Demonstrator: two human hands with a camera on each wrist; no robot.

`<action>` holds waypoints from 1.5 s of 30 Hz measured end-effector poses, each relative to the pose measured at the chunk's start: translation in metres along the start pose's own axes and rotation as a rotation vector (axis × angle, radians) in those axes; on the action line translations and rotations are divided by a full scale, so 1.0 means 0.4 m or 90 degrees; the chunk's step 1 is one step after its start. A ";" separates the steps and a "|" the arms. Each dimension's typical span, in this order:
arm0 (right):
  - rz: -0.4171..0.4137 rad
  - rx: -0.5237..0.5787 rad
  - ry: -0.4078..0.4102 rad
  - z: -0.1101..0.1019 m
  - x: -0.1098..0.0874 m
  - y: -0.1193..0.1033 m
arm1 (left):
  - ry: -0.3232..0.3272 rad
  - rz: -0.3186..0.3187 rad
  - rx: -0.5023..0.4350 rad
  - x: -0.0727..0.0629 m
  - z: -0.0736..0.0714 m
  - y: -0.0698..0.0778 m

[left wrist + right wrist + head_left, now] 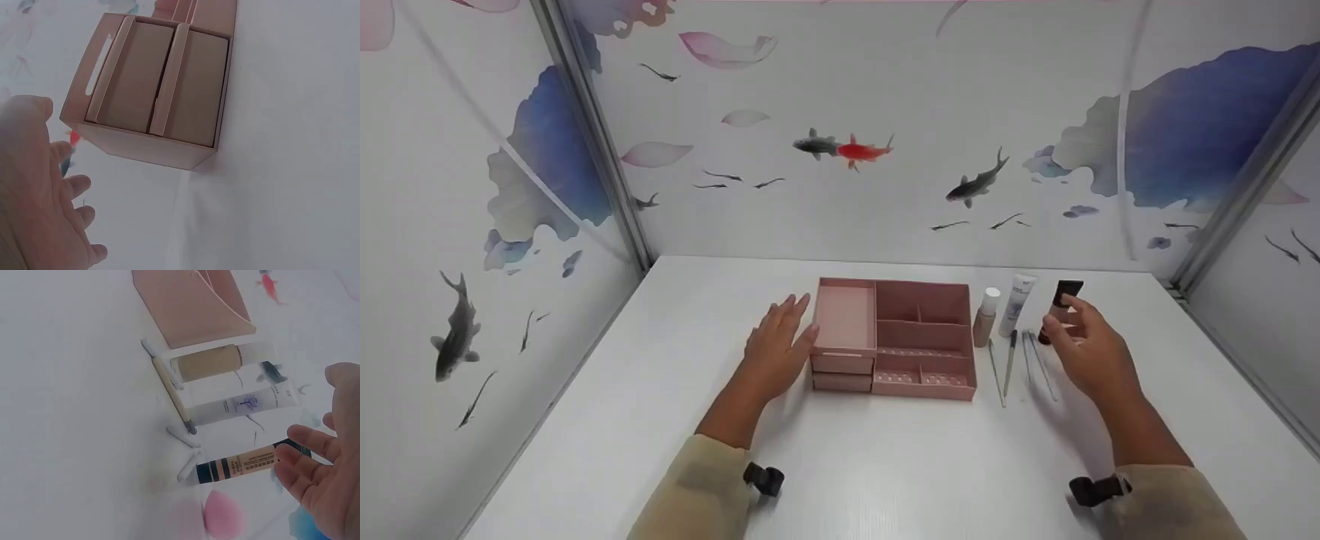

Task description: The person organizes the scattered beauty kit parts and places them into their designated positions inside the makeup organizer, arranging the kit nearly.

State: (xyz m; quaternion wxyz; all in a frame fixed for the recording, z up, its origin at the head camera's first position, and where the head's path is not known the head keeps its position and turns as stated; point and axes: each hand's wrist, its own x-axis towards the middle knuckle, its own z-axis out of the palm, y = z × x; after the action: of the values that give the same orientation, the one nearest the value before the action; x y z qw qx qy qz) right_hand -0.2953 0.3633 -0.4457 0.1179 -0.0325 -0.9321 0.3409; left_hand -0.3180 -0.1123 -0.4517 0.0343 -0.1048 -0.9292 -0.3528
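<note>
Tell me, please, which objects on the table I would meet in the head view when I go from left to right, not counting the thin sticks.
Pink organizer → white-capped beige bottle → white tube → black-and-beige tube.

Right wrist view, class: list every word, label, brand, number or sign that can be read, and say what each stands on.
No word, brand or number is legible.
White tube: a purple tree-like sign; the lettering near it is too small and blurred to read.
Black-and-beige tube: rows of print, too blurred to read.
Tan bottle: no text discernible.
Pink organizer: no text visible.
</note>
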 end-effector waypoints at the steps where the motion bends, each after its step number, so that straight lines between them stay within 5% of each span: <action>1: 0.005 0.008 0.003 0.002 0.002 0.008 | -0.014 -0.005 -0.037 0.002 0.001 -0.003; 6: 0.055 0.040 -0.012 0.019 0.016 0.044 | -0.079 -0.015 -0.232 0.008 0.002 -0.024; 9: 0.089 0.057 -0.027 0.028 0.026 0.063 | -0.107 -0.010 -0.301 0.007 0.004 -0.034; 14: 0.111 0.079 -0.051 0.037 0.039 0.091 | -0.137 -0.030 -0.361 0.007 0.016 -0.050; 21: 0.154 0.206 -0.095 0.040 0.034 0.110 | -0.188 -0.063 -0.431 0.005 0.029 -0.062; 30: 0.174 0.161 -0.136 0.041 0.033 0.129 | -0.222 -0.069 -0.470 0.001 0.033 -0.058; 45: 0.158 0.093 -0.184 0.036 0.021 0.137 | -0.216 -0.074 -0.461 -0.002 0.044 -0.063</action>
State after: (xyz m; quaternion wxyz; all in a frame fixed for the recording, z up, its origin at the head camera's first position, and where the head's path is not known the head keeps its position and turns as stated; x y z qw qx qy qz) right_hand -0.3081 0.3975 -0.4900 -0.0577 -0.0893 -0.9011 0.4204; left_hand -0.3224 -0.1192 -0.4812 -0.1788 -0.1141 -0.7416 -0.6364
